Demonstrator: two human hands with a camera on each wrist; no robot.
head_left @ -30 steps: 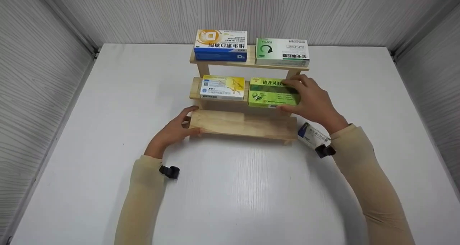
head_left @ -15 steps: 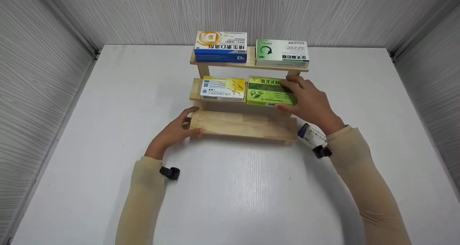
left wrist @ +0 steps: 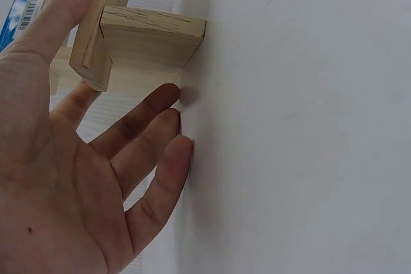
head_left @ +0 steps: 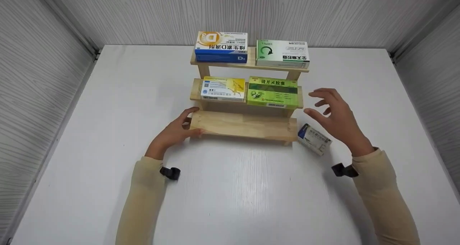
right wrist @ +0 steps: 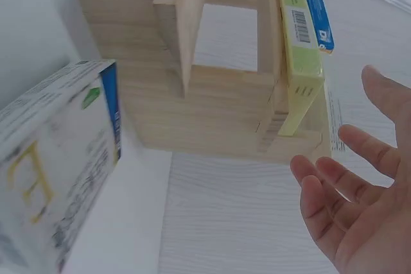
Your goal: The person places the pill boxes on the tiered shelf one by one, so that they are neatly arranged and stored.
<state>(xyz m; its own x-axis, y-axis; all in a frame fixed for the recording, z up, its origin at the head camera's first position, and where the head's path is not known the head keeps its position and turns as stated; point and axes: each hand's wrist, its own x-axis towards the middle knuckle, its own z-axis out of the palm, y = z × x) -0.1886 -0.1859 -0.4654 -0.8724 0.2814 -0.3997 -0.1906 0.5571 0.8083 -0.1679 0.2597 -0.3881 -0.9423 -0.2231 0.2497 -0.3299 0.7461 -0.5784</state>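
At the left end of the lowest step of the wooden rack (head_left: pixel 244 124), my left hand (head_left: pixel 170 133) pinches the board between thumb and index finger. The left wrist view shows its other fingers (left wrist: pixel 160 190) spread below the board. To the right of the rack, my right hand (head_left: pixel 337 117) holds nothing, its fingers apart and slightly bent. Nearest to it on the middle step lies a green medicine box (head_left: pixel 273 92), with a yellow-and-white box (head_left: pixel 222 88) on its left. A white-and-blue box (head_left: pixel 314 139) rests on the table below my right hand.
On the top step sit a blue-and-white D3 box (head_left: pixel 221 47) and a white-and-green box (head_left: pixel 283 53). The rack stands on a white table (head_left: pixel 230 194). Grey wood-grain panels (head_left: pixel 230 15) enclose the back and sides.
My right hand has let go of the green box and drawn back to the right. The green box now lies beside the yellow-and-white box. My left hand has not moved.
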